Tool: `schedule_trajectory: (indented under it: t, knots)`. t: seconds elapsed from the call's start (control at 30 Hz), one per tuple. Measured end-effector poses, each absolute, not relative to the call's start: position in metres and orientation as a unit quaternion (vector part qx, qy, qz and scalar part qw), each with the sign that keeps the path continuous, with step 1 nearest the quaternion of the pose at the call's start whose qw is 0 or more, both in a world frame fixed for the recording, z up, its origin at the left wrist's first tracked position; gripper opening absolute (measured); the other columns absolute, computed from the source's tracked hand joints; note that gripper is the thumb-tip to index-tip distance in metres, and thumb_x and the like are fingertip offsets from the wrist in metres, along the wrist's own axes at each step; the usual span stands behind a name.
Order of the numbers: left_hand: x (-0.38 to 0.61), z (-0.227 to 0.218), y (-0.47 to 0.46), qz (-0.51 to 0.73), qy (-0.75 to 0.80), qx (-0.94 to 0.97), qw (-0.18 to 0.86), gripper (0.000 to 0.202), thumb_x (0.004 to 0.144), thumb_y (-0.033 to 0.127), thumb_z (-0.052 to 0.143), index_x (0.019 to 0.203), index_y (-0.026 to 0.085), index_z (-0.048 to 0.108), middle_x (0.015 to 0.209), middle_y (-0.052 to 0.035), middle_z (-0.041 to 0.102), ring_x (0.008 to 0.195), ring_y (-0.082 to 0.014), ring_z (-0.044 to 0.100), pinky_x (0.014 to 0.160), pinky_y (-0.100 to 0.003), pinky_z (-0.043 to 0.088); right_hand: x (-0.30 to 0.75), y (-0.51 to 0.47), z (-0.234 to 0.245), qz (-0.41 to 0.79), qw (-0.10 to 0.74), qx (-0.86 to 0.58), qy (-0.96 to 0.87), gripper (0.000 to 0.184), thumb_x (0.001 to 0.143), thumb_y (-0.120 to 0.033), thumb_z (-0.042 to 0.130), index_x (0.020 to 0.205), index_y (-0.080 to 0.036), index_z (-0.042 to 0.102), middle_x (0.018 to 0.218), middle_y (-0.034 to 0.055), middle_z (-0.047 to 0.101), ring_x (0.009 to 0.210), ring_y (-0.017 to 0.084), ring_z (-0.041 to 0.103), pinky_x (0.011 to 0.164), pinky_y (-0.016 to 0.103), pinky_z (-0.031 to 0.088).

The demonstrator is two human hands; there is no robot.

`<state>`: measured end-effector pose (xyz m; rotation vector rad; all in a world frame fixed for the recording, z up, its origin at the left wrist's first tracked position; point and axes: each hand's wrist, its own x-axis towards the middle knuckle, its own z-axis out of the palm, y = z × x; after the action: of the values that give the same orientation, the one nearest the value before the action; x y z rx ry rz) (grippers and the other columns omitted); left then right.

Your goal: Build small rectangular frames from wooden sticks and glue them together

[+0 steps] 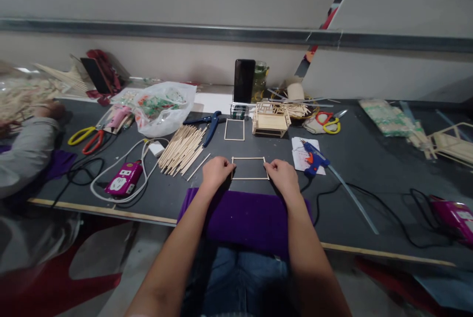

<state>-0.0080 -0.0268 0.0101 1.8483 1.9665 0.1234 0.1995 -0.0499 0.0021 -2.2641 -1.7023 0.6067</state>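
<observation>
Between my hands lies a rectangular frame of thin wooden sticks point(250, 178) on the dark tabletop. My left hand point(218, 170) pinches its left side, and my right hand point(281, 174) pinches its right side. Behind it sits a second, smaller stick frame point(234, 139). A little bench-like model of sticks point(271, 122) stands to the right of that one. Loose wooden sticks point(182, 149) are heaped left of my left hand, with one stick point(198, 167) apart from them. A blue glue gun point(314, 158) rests on white paper right of my right hand. Purple cloth point(247, 218) covers the table's front edge.
Blue-handled cutters point(212, 128), a plastic bag point(164, 107) and a phone point(244, 81) are farther back. Scissors point(332, 124) lie at right, another pair point(88, 140) at left. Purple power strips point(124, 179) trail cables. Another person's sleeve point(31, 154) is at far left.
</observation>
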Motion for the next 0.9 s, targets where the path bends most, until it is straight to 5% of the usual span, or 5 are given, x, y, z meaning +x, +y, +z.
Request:
schedule_trajectory:
  t: [0.9]
  knots:
    - [-0.0099, 0.0107, -0.0265, 0.053, 0.706, 0.671, 0.222, 0.032, 0.082, 0.05, 0.054, 0.074, 0.023, 0.07, 0.078, -0.0028, 0.072, 0.075, -0.0177, 0.063, 0.058, -0.026, 0.033, 0.1981, -0.0504, 0.0038, 0.2, 0.097, -0.774, -0.593, 0.031, 0.088, -0.042, 0.049, 0.073, -0.022, 0.067, 0.074, 0.0049, 0.068, 0.072, 0.019, 0.061, 0.057, 0.026, 0.029]
